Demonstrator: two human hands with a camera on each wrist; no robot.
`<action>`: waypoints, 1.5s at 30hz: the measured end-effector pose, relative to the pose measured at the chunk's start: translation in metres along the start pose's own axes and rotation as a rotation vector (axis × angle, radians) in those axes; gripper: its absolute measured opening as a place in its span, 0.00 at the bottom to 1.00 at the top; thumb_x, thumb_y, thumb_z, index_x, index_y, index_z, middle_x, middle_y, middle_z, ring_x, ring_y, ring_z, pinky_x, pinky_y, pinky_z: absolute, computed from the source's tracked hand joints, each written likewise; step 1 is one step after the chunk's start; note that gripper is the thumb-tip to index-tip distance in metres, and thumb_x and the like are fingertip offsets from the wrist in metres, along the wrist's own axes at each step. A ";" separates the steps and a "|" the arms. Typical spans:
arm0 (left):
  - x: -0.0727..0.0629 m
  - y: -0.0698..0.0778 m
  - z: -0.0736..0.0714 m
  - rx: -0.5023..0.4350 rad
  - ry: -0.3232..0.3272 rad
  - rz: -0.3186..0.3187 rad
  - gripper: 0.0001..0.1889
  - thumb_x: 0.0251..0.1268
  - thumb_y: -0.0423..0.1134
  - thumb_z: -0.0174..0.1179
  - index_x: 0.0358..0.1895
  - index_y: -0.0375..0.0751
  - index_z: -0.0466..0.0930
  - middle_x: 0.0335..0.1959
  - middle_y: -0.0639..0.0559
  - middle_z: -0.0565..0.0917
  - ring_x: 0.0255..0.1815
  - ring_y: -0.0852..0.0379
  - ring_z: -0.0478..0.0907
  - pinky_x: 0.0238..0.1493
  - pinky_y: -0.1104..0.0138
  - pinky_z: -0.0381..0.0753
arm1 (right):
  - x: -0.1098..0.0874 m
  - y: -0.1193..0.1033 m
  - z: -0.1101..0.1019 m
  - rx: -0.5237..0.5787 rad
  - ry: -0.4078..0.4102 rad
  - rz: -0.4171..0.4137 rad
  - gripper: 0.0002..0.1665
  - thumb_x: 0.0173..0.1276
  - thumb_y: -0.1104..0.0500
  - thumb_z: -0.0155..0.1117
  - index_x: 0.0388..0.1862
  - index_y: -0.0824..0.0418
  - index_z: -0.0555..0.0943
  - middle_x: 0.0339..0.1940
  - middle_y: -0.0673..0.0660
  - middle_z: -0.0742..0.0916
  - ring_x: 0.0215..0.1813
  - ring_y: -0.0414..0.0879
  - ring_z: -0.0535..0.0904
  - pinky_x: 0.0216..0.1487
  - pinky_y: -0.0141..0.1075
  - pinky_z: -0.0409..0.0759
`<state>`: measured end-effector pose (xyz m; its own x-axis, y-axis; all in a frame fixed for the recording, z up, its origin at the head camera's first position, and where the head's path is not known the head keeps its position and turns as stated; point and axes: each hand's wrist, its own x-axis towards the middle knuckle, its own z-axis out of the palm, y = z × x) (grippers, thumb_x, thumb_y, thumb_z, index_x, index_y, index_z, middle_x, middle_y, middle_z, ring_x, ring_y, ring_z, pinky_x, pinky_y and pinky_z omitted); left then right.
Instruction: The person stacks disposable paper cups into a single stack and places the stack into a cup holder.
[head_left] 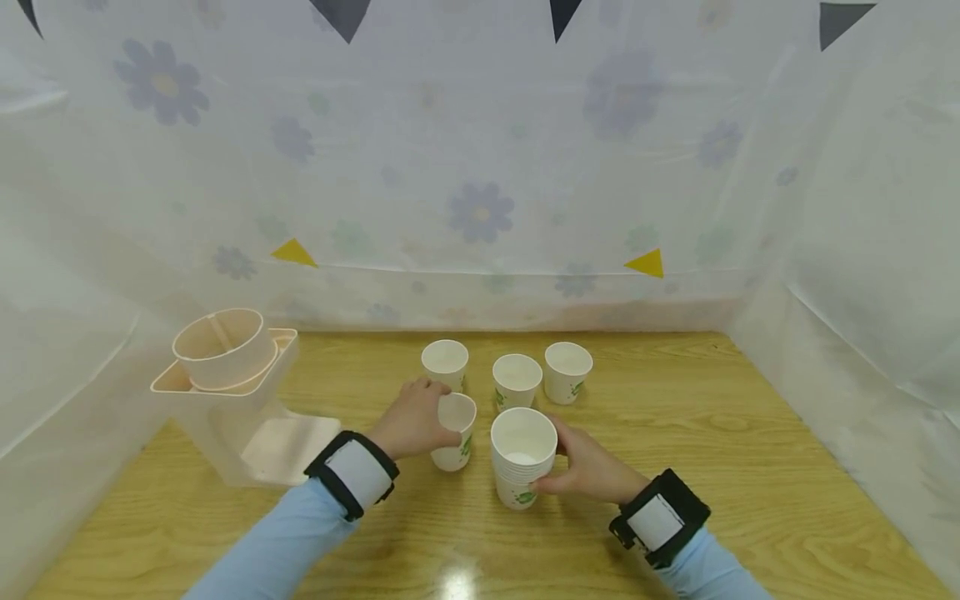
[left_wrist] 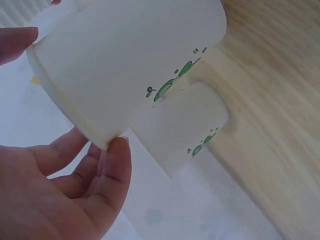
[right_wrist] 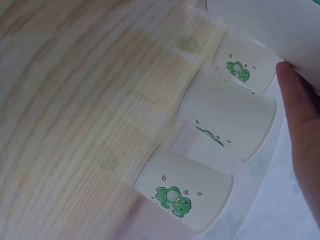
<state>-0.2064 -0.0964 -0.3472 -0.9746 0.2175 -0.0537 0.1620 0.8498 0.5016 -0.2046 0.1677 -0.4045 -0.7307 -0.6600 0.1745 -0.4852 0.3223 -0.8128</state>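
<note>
My left hand (head_left: 417, 419) pinches the rim of a single white paper cup (head_left: 457, 437) between thumb and fingers; the left wrist view shows this cup (left_wrist: 130, 60) up close, with a green leafy print. To its right, my right hand (head_left: 592, 467) grips a stack of paper cups (head_left: 516, 475) from the side, several rims nested together. Behind these stand three more paper cups, mouths up: a left one (head_left: 445, 358), a middle one (head_left: 517, 379) and a right one (head_left: 567, 373). In the right wrist view, a green cartoon animal marks the nearest cup (right_wrist: 187, 187).
A pale pink plastic stand (head_left: 240, 433) with a round funnel-like bowl (head_left: 225, 350) on top is on the left of the wooden table (head_left: 675, 417). A white flowered curtain (head_left: 480, 150) hangs behind and along both sides.
</note>
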 end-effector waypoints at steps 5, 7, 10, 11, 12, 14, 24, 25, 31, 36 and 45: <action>-0.002 0.008 -0.010 0.001 0.030 0.035 0.33 0.45 0.43 0.67 0.58 0.32 0.71 0.52 0.38 0.73 0.52 0.44 0.68 0.47 0.54 0.75 | 0.000 -0.002 0.000 -0.001 0.000 -0.001 0.47 0.50 0.57 0.74 0.66 0.65 0.62 0.58 0.61 0.78 0.56 0.40 0.75 0.56 0.34 0.75; -0.003 0.012 -0.016 0.009 0.040 0.048 0.34 0.45 0.43 0.66 0.58 0.32 0.71 0.52 0.38 0.73 0.51 0.44 0.68 0.48 0.54 0.75 | 0.000 -0.003 0.000 0.004 -0.001 0.003 0.47 0.50 0.56 0.74 0.66 0.66 0.62 0.59 0.61 0.78 0.56 0.39 0.75 0.56 0.34 0.75; -0.003 0.017 -0.024 0.032 0.049 0.066 0.34 0.45 0.44 0.66 0.58 0.31 0.71 0.52 0.38 0.72 0.51 0.44 0.68 0.48 0.55 0.74 | 0.000 -0.004 -0.001 0.008 -0.002 0.009 0.47 0.50 0.56 0.74 0.66 0.65 0.62 0.59 0.61 0.78 0.56 0.39 0.75 0.56 0.34 0.75; -0.003 0.019 -0.027 0.036 0.051 0.069 0.34 0.46 0.44 0.65 0.58 0.31 0.71 0.53 0.38 0.72 0.52 0.44 0.68 0.49 0.55 0.74 | 0.000 -0.004 -0.001 0.008 -0.002 0.010 0.47 0.50 0.56 0.74 0.66 0.65 0.62 0.59 0.61 0.78 0.56 0.39 0.75 0.56 0.34 0.75; -0.003 0.021 -0.030 0.039 0.053 0.073 0.34 0.46 0.45 0.65 0.58 0.31 0.70 0.54 0.38 0.72 0.52 0.44 0.68 0.49 0.55 0.74 | 0.000 -0.004 -0.001 0.007 -0.002 0.012 0.47 0.50 0.56 0.74 0.66 0.65 0.62 0.59 0.61 0.78 0.56 0.39 0.75 0.56 0.34 0.75; -0.003 0.025 -0.035 0.043 0.059 0.080 0.34 0.47 0.45 0.65 0.59 0.32 0.70 0.55 0.38 0.72 0.52 0.44 0.68 0.49 0.55 0.73 | 0.000 -0.004 -0.001 0.010 -0.003 0.015 0.47 0.50 0.56 0.74 0.66 0.65 0.62 0.59 0.60 0.78 0.57 0.39 0.75 0.56 0.34 0.75; -0.007 0.048 -0.054 0.030 0.081 0.127 0.33 0.50 0.47 0.64 0.61 0.35 0.69 0.59 0.40 0.71 0.58 0.43 0.65 0.51 0.54 0.73 | 0.000 0.000 0.000 0.007 -0.009 0.009 0.47 0.50 0.55 0.74 0.66 0.65 0.62 0.58 0.60 0.79 0.56 0.39 0.76 0.55 0.33 0.75; -0.007 0.049 -0.055 0.031 0.082 0.133 0.34 0.50 0.47 0.64 0.61 0.35 0.69 0.59 0.40 0.70 0.59 0.43 0.65 0.51 0.54 0.72 | 0.000 0.000 0.000 0.009 -0.010 0.009 0.47 0.51 0.56 0.74 0.66 0.65 0.62 0.58 0.60 0.79 0.56 0.39 0.76 0.55 0.33 0.75; -0.010 0.058 -0.067 -0.003 0.111 0.166 0.35 0.51 0.47 0.64 0.63 0.35 0.67 0.59 0.39 0.69 0.55 0.43 0.65 0.49 0.53 0.73 | 0.000 -0.002 -0.001 0.015 -0.014 0.011 0.47 0.51 0.56 0.74 0.66 0.65 0.62 0.59 0.60 0.78 0.56 0.38 0.76 0.55 0.33 0.75; -0.015 0.067 -0.075 -0.028 0.157 0.195 0.35 0.51 0.48 0.64 0.63 0.38 0.68 0.59 0.41 0.70 0.57 0.44 0.65 0.51 0.53 0.72 | 0.000 -0.003 -0.001 0.013 -0.018 0.028 0.47 0.51 0.55 0.74 0.67 0.64 0.61 0.59 0.60 0.78 0.56 0.40 0.76 0.55 0.33 0.75; -0.029 0.090 -0.065 -0.076 0.135 0.264 0.35 0.51 0.48 0.65 0.64 0.41 0.67 0.60 0.46 0.69 0.58 0.49 0.65 0.52 0.56 0.73 | -0.001 -0.001 -0.001 0.026 -0.029 0.019 0.48 0.52 0.54 0.73 0.68 0.63 0.60 0.59 0.59 0.78 0.57 0.42 0.76 0.56 0.33 0.74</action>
<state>-0.1737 -0.0581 -0.2443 -0.9129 0.3556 0.2001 0.4053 0.7331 0.5461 -0.2038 0.1688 -0.4030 -0.7255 -0.6732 0.1431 -0.4586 0.3178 -0.8299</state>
